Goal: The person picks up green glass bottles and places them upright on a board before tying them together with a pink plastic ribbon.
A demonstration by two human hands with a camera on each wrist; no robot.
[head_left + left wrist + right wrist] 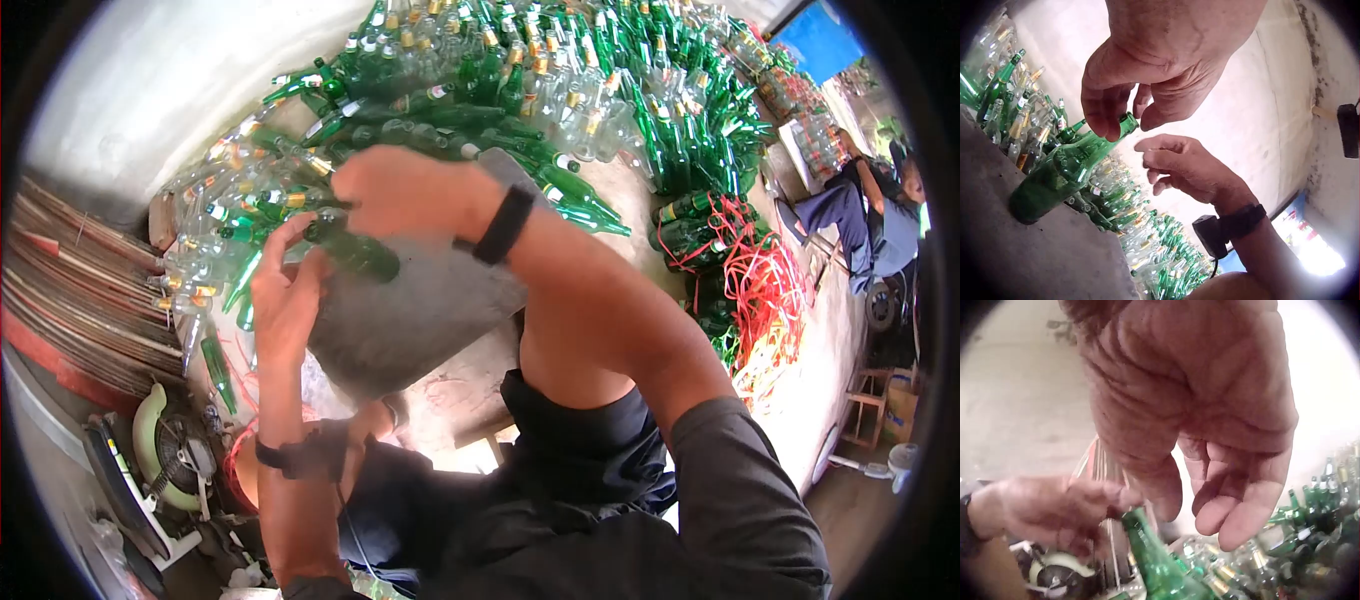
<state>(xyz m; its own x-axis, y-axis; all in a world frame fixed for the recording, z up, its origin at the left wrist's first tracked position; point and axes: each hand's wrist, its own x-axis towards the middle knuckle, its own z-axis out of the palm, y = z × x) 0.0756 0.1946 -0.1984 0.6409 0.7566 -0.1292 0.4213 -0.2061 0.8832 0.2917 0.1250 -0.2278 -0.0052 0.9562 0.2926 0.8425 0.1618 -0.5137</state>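
Observation:
A green glass bottle (1063, 172) without a visible label has its base at the grey slab (400, 330) in front of the person. My left hand (285, 290) pinches its neck between thumb and fingers, just below the mouth. Opposite, my right hand (420, 195) hovers near the bottle's mouth, apart from it. In the right wrist view, that hand's loosely bent fingers (1235, 519) and thumb have a gap between them and nothing in it. The head view blurs the right hand and the bottle (365, 258).
Heaped green and clear bottles (560, 80) spread behind and left of the slab. Bundled bottles (690, 235) and red-pink plastic strands (765, 290) lie at right. Wooden strips (80, 290) and a wheeled machine (165, 450) are at left. Another person (880, 210) sits far right.

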